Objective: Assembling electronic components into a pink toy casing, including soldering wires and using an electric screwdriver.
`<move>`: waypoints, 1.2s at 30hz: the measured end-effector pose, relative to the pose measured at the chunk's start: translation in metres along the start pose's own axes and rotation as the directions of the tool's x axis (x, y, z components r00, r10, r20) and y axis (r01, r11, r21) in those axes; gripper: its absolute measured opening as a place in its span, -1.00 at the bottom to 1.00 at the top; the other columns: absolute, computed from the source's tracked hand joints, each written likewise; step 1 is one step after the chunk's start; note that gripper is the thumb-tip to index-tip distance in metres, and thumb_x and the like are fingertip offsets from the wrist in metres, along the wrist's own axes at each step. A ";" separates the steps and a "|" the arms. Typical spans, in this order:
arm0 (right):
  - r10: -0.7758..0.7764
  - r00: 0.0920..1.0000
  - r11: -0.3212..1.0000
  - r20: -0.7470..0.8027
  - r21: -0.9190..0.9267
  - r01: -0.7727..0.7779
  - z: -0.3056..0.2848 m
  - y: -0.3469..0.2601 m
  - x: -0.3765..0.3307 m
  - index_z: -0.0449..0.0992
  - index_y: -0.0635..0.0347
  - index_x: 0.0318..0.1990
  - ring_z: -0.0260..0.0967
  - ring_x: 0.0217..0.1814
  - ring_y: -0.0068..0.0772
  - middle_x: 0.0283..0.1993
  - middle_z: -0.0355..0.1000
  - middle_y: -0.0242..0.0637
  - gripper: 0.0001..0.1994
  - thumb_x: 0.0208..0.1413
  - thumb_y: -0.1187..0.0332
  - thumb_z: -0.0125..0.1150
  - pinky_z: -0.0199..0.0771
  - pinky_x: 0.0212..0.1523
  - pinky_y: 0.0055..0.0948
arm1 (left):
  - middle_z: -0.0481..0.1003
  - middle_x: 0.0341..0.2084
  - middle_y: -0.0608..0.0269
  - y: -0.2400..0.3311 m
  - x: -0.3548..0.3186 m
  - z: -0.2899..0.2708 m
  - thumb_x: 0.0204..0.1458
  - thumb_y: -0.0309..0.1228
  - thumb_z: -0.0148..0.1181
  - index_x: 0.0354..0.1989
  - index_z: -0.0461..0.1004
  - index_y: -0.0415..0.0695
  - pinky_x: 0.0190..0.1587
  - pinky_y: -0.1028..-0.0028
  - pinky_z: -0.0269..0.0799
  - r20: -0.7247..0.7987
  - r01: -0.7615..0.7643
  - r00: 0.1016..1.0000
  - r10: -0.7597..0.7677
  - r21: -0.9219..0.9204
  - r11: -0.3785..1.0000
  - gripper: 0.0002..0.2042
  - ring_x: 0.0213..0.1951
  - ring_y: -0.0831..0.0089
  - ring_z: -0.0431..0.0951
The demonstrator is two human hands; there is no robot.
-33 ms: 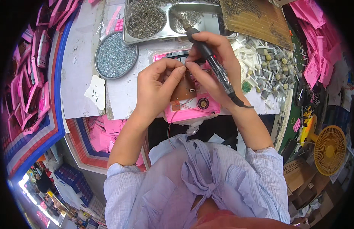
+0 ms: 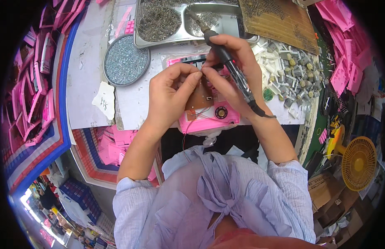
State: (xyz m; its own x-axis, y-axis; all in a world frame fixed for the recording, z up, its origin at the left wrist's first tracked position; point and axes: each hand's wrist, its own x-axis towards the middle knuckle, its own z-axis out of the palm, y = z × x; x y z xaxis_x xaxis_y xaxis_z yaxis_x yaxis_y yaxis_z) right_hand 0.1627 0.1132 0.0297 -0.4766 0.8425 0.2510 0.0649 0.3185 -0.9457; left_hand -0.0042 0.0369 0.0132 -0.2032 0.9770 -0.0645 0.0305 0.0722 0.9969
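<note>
My right hand point(image 2: 236, 68) holds a soldering iron point(image 2: 230, 62) with a black handle, a small red light and a cord running back over the wrist. Its metal tip points up and away to the left, over the steel tray. The thumb and a finger of that hand also reach down to meet the fingertips of my left hand point(image 2: 173, 89), which is closed in a pinch. Whatever lies between the fingertips is too small or hidden. Beneath both hands is a pink plastic housing point(image 2: 209, 125) with a brown circuit board point(image 2: 195, 101), thin wires and a round black part point(image 2: 221, 112).
A steel tray point(image 2: 136, 40) of small springs stands at the back, left of a cardboard sheet point(image 2: 279, 35) with more springs. A round dish point(image 2: 149, 66) of small screws sits left. White and grey parts point(image 2: 290, 72) are heaped right. A yellow fan point(image 2: 358, 164) stands far right.
</note>
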 end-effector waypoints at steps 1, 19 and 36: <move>-0.016 1.000 1.000 -0.012 -0.009 0.016 0.000 0.004 -0.001 0.33 0.17 0.26 0.55 -0.03 -0.49 -0.10 0.50 -0.29 -0.42 0.07 0.66 0.36 0.57 0.01 -0.53 | 0.59 -0.43 0.30 0.002 0.000 0.000 0.22 -0.49 0.29 -0.19 0.60 -0.32 -0.33 0.60 0.48 0.009 0.019 1.000 -0.019 -0.018 1.000 -0.88 -0.40 0.66 0.56; -0.278 0.959 0.883 -0.063 -0.410 0.229 -0.018 0.008 -0.046 0.56 0.10 0.02 0.58 -0.17 -0.30 -0.19 0.60 -0.33 -0.54 -0.09 0.43 0.57 0.22 0.38 0.08 | 0.40 -0.33 0.18 0.003 0.009 0.002 -0.13 -0.49 0.38 -0.46 0.60 -0.23 -0.30 0.36 0.47 0.040 -0.267 0.953 0.300 0.581 0.769 -0.90 -0.35 0.28 0.50; -0.413 0.896 0.861 0.160 -0.252 0.442 -0.057 0.007 -0.054 0.44 0.31 -0.12 0.38 -0.42 -0.26 -0.37 0.49 -0.18 -0.68 -0.05 0.57 0.38 0.46 -0.09 -0.07 | 0.40 -0.34 0.20 0.001 0.008 0.001 -0.12 -0.48 0.38 -0.43 0.60 -0.22 -0.34 0.39 0.43 0.016 -0.264 0.952 0.306 0.550 0.792 -0.90 -0.42 0.36 0.48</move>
State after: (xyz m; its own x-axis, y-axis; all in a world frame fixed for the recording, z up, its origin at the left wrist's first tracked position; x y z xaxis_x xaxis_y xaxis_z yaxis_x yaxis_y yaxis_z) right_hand 0.2390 0.0948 0.0218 -0.5941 0.5543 0.5830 0.0659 0.7558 -0.6514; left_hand -0.0051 0.0450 0.0136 -0.1689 0.9552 0.2430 0.6162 -0.0901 0.7824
